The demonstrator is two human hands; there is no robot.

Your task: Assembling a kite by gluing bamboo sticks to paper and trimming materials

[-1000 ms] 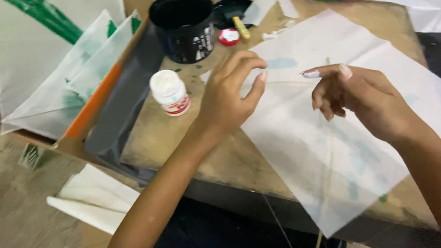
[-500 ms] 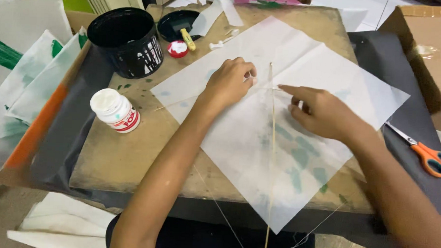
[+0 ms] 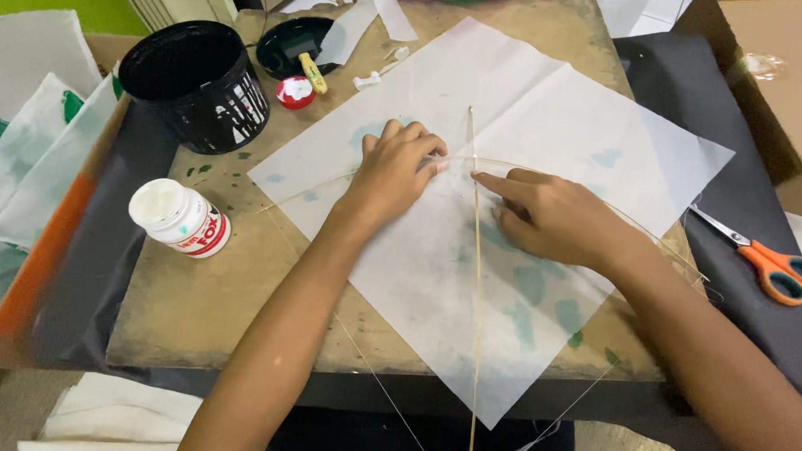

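1. Near edge: thin straight stick (image 3: 475,344) runs near-to-far down middle of white paper sheet (image 3: 546,142), overhanging wooden board (image 3: 194,307) at near side.
2. Mid: right hand (image 3: 552,217) flat on sheet, just right of stick; index fingertip pressed at the stick/bowed-stick crossing. Grip: holds nothing, fingers loosely spread.
3. Left hand (image 3: 394,167) just left of stick, fingers curled, tips pressing bowed stick (image 3: 313,191) onto sheet. No pinch visible.
4. Left of board: white glue bottle (image 3: 179,218), on its side.
5. Right: orange-handled scissors (image 3: 769,261) on dark surface, well apart from hands.
6. Far left: black bucket (image 3: 197,85); beside it small red-white cap (image 3: 295,91).
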